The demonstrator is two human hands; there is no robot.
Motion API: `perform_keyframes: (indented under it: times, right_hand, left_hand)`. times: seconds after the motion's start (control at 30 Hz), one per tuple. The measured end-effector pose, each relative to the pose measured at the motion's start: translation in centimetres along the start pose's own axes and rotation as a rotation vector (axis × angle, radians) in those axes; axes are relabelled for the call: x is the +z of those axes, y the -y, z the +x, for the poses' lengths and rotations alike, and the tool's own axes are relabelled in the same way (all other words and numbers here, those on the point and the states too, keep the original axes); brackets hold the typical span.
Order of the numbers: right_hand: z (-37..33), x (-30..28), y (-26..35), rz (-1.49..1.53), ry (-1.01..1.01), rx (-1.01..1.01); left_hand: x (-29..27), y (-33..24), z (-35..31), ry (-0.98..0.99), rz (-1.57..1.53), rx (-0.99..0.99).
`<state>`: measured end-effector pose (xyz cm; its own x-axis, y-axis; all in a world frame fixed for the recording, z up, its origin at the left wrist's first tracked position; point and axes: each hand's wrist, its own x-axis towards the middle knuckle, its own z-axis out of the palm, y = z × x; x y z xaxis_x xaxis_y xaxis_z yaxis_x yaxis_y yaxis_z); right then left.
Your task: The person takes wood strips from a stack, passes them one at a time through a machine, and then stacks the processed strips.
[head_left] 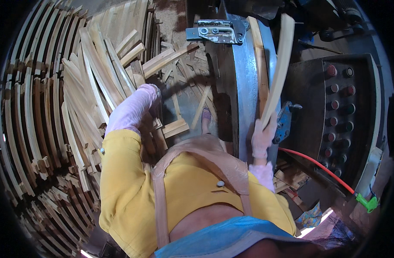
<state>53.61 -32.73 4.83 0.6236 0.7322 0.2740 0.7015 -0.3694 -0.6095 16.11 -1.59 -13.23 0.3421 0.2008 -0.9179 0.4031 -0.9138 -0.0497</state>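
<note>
My right hand, in a pale glove, is closed around the lower end of a long curved wooden slat that stands up beside the grey metal machine frame. My left hand, gloved in pale pink, reaches out to the left and rests on a heap of loose curved wooden slats; whether its fingers hold one is hidden. I wear a yellow top and a tan apron.
Neat rows of stacked curved slats fill the left side. A dark control panel with round red and green buttons stands at the right, a red hose below it. Wood offcuts litter the floor ahead.
</note>
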Motion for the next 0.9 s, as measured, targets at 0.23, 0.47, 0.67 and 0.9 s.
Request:
perform_keyframes:
  times: [0.23,0.47,0.67,0.9]
  right_hand:
    - [7.9,4.5,3.2,-0.087,-0.108,-0.058]
    - [16.2,12.6,2.9,-0.173,-0.246,-0.119]
    - [14.1,10.7,3.0,-0.081,-0.023,-0.147]
    - [-7.2,-3.7,-2.4,-0.42,0.143,-0.111]
  left_hand:
    - [-0.1,-2.3,-2.8,0.069,0.092,0.177]
    - [-3.8,-1.9,-5.0,-0.002,0.169,0.153]
    - [-9.1,1.2,-3.5,-0.398,0.004,0.104]
    - [-14.8,-2.6,-15.6,-0.754,-0.324,-0.245]
